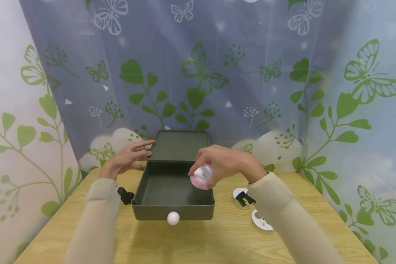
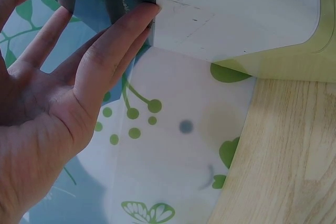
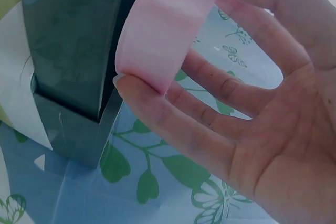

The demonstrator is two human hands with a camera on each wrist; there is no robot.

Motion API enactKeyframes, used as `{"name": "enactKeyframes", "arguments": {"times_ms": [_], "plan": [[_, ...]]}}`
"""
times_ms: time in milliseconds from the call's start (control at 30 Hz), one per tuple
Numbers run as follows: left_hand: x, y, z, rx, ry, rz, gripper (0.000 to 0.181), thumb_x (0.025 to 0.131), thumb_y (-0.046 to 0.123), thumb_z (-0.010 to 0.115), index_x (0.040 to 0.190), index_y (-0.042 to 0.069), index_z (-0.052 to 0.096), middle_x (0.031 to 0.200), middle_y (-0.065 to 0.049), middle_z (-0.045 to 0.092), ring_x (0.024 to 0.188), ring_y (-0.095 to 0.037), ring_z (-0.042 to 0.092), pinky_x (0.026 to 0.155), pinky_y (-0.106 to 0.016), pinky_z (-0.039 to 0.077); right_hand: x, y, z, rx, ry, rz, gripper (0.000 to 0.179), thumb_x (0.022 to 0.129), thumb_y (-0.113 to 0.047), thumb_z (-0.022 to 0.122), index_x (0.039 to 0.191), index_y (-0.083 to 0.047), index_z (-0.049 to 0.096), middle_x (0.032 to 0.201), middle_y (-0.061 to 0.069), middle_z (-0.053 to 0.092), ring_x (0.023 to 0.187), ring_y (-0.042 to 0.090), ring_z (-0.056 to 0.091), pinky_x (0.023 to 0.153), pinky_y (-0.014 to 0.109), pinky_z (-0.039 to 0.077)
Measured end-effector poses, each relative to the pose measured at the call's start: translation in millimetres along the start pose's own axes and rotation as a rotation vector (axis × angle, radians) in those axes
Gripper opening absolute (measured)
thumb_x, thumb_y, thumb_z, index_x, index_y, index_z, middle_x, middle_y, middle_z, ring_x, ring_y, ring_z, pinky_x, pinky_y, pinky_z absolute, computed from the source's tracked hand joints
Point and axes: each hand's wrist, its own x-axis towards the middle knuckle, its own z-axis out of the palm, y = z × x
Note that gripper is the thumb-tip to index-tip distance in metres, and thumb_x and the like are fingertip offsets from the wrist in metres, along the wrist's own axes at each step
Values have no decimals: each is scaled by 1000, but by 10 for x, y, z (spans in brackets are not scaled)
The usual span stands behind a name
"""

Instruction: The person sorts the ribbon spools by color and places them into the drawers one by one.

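A roll of pink ribbon (image 1: 198, 182) on a white core is pinched between the thumb and fingers of my right hand (image 1: 222, 163). That hand holds it above the right side of a pulled-out drawer (image 1: 173, 212) with a round white knob (image 1: 173, 218). The drawer belongs to a dark grey-green box (image 1: 181, 145). Seen from the right wrist, the pink ribbon (image 3: 163, 30) is upright beside the dark box (image 3: 68, 40). My left hand (image 1: 128, 157) rests its fingertips on the box's left side, with the fingers spread and fairly straight in the left wrist view.
Right of the box, two white spools (image 1: 262, 223) lie on the wooden table (image 1: 198, 245); a black item (image 1: 244, 199) covers part of the farther one. Another black object (image 1: 125, 196) is by the left sleeve. A butterfly-print curtain (image 1: 171, 73) hangs behind the box.
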Motion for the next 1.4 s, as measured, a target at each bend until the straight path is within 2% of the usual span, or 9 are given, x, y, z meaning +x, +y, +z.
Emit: {"name": "enactKeyframes", "arguments": {"times_ms": [167,433,667,767,1067,1400], "plan": [[-4,0,-1,0,4,-4,66,109,27,54,166,19,23,174,-19,1,155,-55,15,95,-43,58,126,-54,-1,-14,-22,-8,46,74,-17,84,119,-26,79,114,0,69,101,15,59,81,22,52],[-2,14,16,9,6,-11,67,108,28,55,166,19,23,174,-19,0,155,-55,14,95,-43,58,280,-124,2,-3,-60,25,48,75,-16,85,122,-25,78,116,1,68,102,16,57,82,23,52],[6,26,26,17,7,-16,67,108,28,55,166,18,23,174,-20,1,154,-55,14,96,-44,57,449,-180,-9,3,-87,32,49,74,-12,84,121,-27,79,113,-4,72,100,15,58,80,23,53],[13,26,31,18,13,-22,68,108,28,55,166,19,23,174,-20,1,154,-56,15,96,-44,57,519,-228,-11,17,-105,62,48,76,-12,85,121,-28,79,117,-4,73,104,15,59,82,25,54],[18,12,31,22,18,-29,68,108,28,55,166,20,23,174,-20,1,154,-56,15,98,-47,57,720,-323,11,-24,-159,113,48,78,-14,85,121,-33,78,125,-4,71,106,14,61,84,26,54],[20,24,27,23,11,-33,68,108,29,55,167,20,22,174,-20,1,155,-55,16,102,-53,56,896,-359,71,-6,-194,111,49,78,-13,86,122,-32,78,125,-6,71,108,15,61,82,24,55]]}}
